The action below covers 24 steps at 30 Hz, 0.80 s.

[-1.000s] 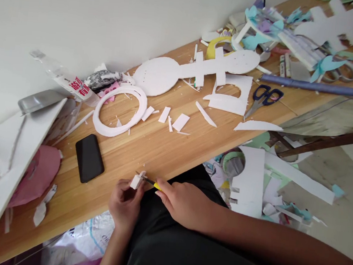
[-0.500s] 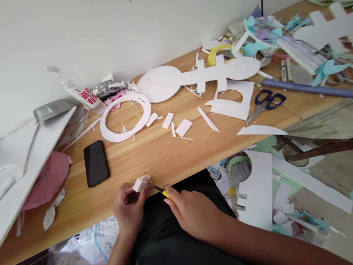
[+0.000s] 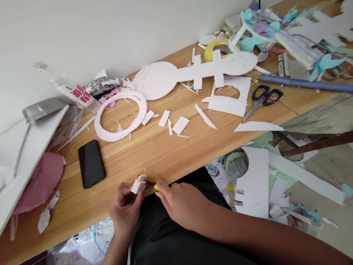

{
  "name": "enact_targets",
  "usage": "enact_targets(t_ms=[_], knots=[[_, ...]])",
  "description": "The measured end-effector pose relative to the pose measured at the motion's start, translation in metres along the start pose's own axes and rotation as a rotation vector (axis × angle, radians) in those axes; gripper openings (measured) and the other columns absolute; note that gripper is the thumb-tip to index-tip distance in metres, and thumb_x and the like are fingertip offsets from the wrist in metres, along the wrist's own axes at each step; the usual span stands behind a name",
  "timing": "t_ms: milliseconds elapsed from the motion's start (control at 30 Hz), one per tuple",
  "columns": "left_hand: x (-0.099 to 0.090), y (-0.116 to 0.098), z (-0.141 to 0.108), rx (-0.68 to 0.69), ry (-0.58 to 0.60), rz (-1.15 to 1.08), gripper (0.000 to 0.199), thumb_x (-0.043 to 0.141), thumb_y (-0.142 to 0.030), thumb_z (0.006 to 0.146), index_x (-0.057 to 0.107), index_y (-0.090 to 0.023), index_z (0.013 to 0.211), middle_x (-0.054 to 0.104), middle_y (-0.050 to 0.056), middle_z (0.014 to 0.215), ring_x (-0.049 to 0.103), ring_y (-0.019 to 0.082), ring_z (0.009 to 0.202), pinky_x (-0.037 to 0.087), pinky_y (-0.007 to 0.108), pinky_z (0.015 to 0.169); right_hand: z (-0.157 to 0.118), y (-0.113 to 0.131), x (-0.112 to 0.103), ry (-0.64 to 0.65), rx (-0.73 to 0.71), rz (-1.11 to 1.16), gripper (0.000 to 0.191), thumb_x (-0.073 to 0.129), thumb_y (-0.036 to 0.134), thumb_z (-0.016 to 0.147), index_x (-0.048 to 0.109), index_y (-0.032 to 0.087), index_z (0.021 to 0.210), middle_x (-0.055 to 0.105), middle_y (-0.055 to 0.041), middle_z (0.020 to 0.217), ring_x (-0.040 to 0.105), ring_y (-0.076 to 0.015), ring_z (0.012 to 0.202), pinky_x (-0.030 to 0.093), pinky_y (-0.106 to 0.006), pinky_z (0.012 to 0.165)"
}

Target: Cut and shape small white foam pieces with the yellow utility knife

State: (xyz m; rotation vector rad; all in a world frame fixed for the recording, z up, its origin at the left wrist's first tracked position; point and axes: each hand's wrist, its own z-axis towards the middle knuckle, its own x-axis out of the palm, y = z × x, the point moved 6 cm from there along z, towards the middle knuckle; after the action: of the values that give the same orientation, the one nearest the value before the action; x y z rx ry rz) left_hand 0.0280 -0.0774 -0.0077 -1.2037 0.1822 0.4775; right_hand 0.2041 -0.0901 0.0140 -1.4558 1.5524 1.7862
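White block [image 3: 137, 186]: located at the near edge of the worktop [image 3: 161, 156], pinched between thumb and fingers of the left hand [image 3: 126, 204]. Contact between block and wood cannot be told from here. The right hand [image 3: 185, 202] is closed around the yellow handle of a cutter [image 3: 152, 185], whose dark blade meets the block's right side.

Change: half a second ago the right hand stood slightly farther from the block; it has since closed in. Interpretation: the blade appears engaged, so shaping of the block is judged to be under way. Cut depth is too small to read.

Surroundings: a phone [image 3: 92, 164] lies to the left; a white ring [image 3: 113, 136] lies farther back; scissors [image 3: 262, 98] rest at far right, untouched by either hand.
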Motion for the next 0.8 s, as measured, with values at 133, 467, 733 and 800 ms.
enact_targets(t_ms=[133, 467, 733, 800], knots=[[0.0, -0.001, -0.002, -0.053, -0.07, 0.067, 0.022, 0.075, -0.024, 0.073, 0.053, -0.019, 0.073, 0.059, -0.002, 0.072, 0.06, 0.012, 0.065, 0.05, 0.022, 0.059, 0.001, 0.001, 0.001, 0.006, 0.011, -0.013, 0.041, 0.036, 0.03, 0.1, 0.048, 0.012, 0.135, 0.072, -0.0115, 0.075, 0.069, -0.023, 0.062, 0.044, -0.027, 0.051], [-0.003, 0.008, -0.008, -0.198, -0.176, 0.119, 0.028, 0.076, -0.032, 0.07, 0.053, -0.018, 0.076, 0.061, -0.001, 0.075, 0.062, 0.013, 0.067, 0.051, 0.023, 0.058, -0.009, 0.0, 0.003, 0.026, 0.036, -0.085, 0.046, 0.033, 0.032, 0.102, 0.043, 0.012, 0.142, 0.071, -0.0104, 0.07, 0.068, -0.0221, 0.058, 0.044, -0.026, 0.047], [-0.003, 0.005, -0.003, -0.31, -0.208, 0.056, 0.027, 0.077, -0.032, 0.068, 0.054, -0.018, 0.073, 0.063, -0.001, 0.072, 0.063, 0.013, 0.063, 0.052, 0.022, 0.057, -0.04, -0.005, -0.01, 0.075, 0.096, -0.165, 0.043, 0.037, 0.033, 0.1, 0.051, 0.015, 0.136, 0.068, -0.0066, 0.059, 0.064, -0.0216, 0.048, 0.034, -0.027, 0.041], [-0.007, 0.009, -0.001, -0.329, -0.199, -0.005, 0.027, 0.077, -0.033, 0.067, 0.056, -0.018, 0.073, 0.064, 0.0, 0.074, 0.064, 0.013, 0.064, 0.053, 0.022, 0.059, -0.047, -0.013, -0.013, 0.041, 0.105, -0.133, 0.041, 0.038, 0.036, 0.099, 0.055, 0.02, 0.133, 0.068, -0.0049, 0.061, 0.064, -0.021, 0.05, 0.036, -0.027, 0.043]])
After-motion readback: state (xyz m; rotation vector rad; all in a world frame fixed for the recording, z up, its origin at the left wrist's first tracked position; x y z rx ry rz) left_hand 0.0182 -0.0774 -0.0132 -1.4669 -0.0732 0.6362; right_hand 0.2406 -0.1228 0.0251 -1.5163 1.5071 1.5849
